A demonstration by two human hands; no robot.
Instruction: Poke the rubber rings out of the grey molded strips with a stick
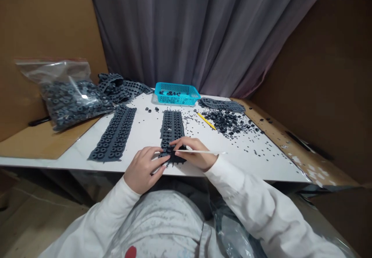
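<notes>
A dark rubber sheet (172, 128) of moulded rings lies on the white table (145, 134), running away from me. My left hand (143, 168) presses its near end at the table's front edge, fingers curled onto it. My right hand (194, 152) rests on the same end from the right, pinching a thin white stick (209, 152) that points to the right. Its fingertips meet over the rings.
A second ring sheet (114, 134) lies to the left. A clear bag of rings (69, 97) and heaped sheets (119, 85) sit at the back left. A blue basket (176, 93) stands at the back; loose rings (225, 120), scraps and a yellow stick (206, 121) lie to the right.
</notes>
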